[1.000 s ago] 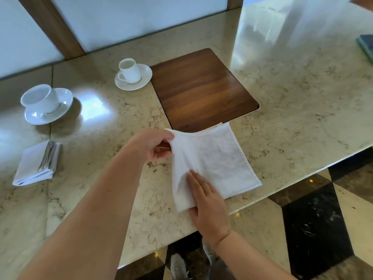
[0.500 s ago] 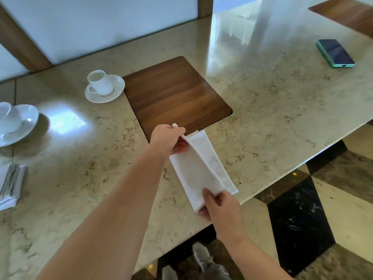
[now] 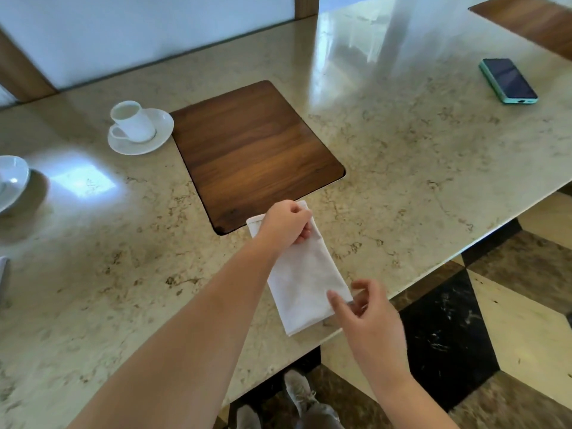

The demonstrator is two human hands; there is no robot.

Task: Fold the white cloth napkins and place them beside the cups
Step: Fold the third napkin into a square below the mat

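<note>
A white cloth napkin (image 3: pixel 305 283) lies folded into a long narrow strip on the marble table (image 3: pixel 402 168), near its front edge. My left hand (image 3: pixel 286 224) grips the strip's far end, fingers curled over it. At the near right corner is my right hand (image 3: pixel 368 308), fingers loosely spread and the index fingertip touching the cloth's edge. A white cup (image 3: pixel 133 120) on a saucer (image 3: pixel 145 145) stands at the back left. A second saucer (image 3: pixel 12 178) shows partly at the left edge.
A dark wooden inset panel (image 3: pixel 253 150) sits flush in the table just beyond the napkin. A teal phone (image 3: pixel 507 80) lies at the far right. The edge of another folded napkin (image 3: pixel 3 270) peeks in at the left. The table's front edge runs diagonally past my right hand.
The napkin went from a wide square to a narrow strip lying flat. My right hand let go of its near end and shifted right; my left hand still holds the far end.
</note>
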